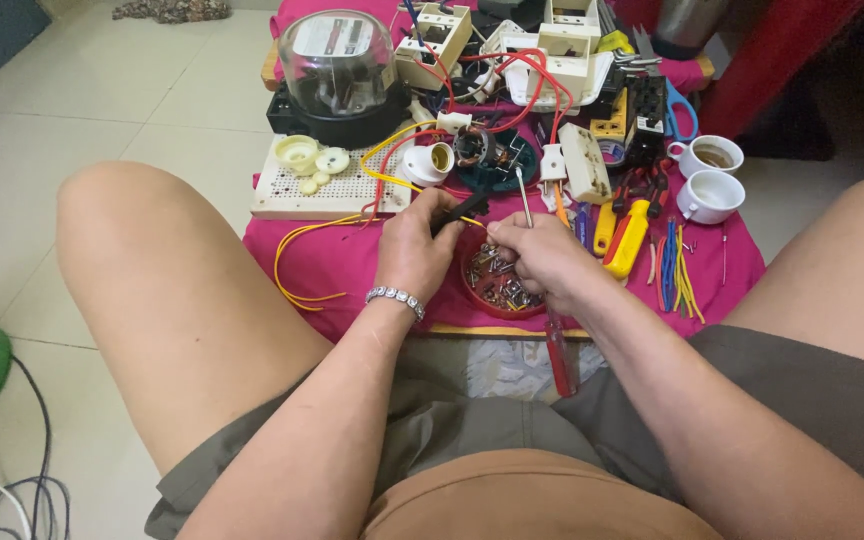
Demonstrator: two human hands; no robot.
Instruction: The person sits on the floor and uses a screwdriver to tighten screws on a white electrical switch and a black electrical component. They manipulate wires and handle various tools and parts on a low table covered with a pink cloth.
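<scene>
Two hands over a pink cloth [352, 262] on a low counter: the left hand [414, 250] is pinched around a small black plastic part [462, 209] tied to a yellow wire [297, 240], the right hand [544, 255] grips a red-handled screwdriver [557, 352] with its metal tip pointing up. Between them sits one round red dish of small metal screws [500, 282], partly hidden by the fingers. Further back: two white ceramic cups [709, 175], one glass-domed electric meter [339, 75], one white perforated board [327, 185], yellow-handled pliers [624, 235] and a bundle of coloured wire pieces [677, 270].
</scene>
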